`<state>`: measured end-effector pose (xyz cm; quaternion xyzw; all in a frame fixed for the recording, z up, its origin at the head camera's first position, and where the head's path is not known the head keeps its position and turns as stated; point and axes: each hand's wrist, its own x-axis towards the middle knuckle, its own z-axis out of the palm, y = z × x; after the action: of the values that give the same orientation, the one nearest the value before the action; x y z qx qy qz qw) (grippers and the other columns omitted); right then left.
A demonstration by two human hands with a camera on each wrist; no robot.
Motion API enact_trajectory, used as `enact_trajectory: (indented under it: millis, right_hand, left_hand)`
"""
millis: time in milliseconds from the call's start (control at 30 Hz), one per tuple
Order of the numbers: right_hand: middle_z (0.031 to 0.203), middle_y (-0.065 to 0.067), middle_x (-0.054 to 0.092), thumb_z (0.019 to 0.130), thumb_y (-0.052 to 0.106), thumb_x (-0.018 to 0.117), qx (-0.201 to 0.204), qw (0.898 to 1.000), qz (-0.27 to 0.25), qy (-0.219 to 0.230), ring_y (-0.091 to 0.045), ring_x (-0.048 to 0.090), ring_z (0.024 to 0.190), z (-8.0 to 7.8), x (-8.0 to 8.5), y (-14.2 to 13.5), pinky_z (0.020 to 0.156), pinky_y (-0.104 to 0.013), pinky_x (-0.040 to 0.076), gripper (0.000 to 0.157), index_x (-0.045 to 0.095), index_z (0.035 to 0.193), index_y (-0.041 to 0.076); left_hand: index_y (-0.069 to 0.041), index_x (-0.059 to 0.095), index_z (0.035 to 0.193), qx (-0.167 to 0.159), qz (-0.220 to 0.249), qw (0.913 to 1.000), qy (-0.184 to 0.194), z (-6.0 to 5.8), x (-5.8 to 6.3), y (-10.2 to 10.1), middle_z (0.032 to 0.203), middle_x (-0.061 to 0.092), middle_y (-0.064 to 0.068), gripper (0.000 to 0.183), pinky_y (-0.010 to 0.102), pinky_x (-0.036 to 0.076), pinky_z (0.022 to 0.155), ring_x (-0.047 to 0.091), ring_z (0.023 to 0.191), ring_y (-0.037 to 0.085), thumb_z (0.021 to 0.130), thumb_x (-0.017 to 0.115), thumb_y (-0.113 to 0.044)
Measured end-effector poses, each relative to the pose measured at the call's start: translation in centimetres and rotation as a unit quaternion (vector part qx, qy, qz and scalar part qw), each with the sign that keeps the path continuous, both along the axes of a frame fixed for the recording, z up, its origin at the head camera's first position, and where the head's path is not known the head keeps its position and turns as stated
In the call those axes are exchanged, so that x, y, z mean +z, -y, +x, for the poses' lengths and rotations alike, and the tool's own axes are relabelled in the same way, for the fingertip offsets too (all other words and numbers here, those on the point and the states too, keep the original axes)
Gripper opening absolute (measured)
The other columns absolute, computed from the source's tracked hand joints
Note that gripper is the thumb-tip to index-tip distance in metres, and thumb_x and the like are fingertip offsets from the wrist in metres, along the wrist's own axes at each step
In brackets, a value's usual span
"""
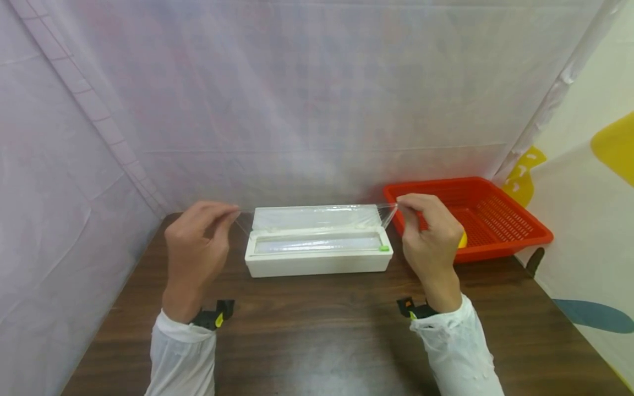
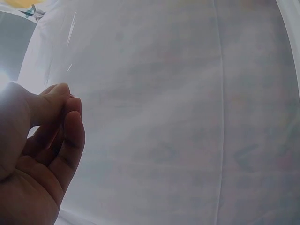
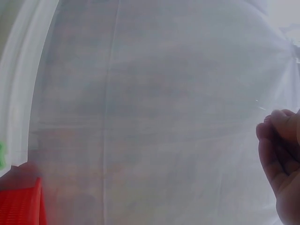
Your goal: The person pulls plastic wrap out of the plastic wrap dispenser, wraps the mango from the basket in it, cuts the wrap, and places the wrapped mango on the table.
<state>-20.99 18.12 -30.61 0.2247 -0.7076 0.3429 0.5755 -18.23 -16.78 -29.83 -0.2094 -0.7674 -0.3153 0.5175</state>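
A sheet of clear plastic wrap is stretched between both hands above a white wrap dispenser box. My left hand pinches one corner of the wrap between thumb and fingertips, left of the box. On the other side, my right hand pinches the opposite corner. The box's lid stands raised at the back, and a green slider sits at the right end of its front edge. In the left wrist view, thin glints of film rise from the pinching left hand. The right hand shows at the right wrist view's edge.
A red plastic basket stands at the back right, partly behind the right hand, with a yellow object in it. White sheeting hangs behind the dark wooden table and along its sides.
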Motion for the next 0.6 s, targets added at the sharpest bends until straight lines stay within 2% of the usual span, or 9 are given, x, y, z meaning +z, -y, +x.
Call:
enact_trajectory:
  millis: [300,600]
  right_hand:
    - [0.092,-0.014,0.077,0.082,-0.006,0.077,-0.001,1.000,-0.006,-0.017,-0.030,0.073,0.083,0.47,0.46,-0.02,0.092,-0.020,0.053,0.009,0.075,0.090,-0.002]
    - [0.090,-0.016,0.076,0.083,-0.005,0.077,0.024,0.999,-0.026,-0.037,-0.030,0.072,0.081,0.83,0.90,0.18,0.091,-0.023,0.055,0.007,0.076,0.090,-0.004]
  left_hand:
    - [0.000,0.077,0.093,0.007,-0.004,0.9999,-0.008,0.55,0.33,-0.11,0.089,0.075,0.014,0.007,0.018,0.047,0.077,0.070,0.079,0.027,0.087,0.075,0.002]
    - [0.001,0.077,0.094,0.009,0.000,0.9999,-0.006,1.07,0.68,-0.17,0.090,0.075,0.015,0.008,0.017,0.046,0.078,0.070,0.079,0.027,0.087,0.074,0.004]
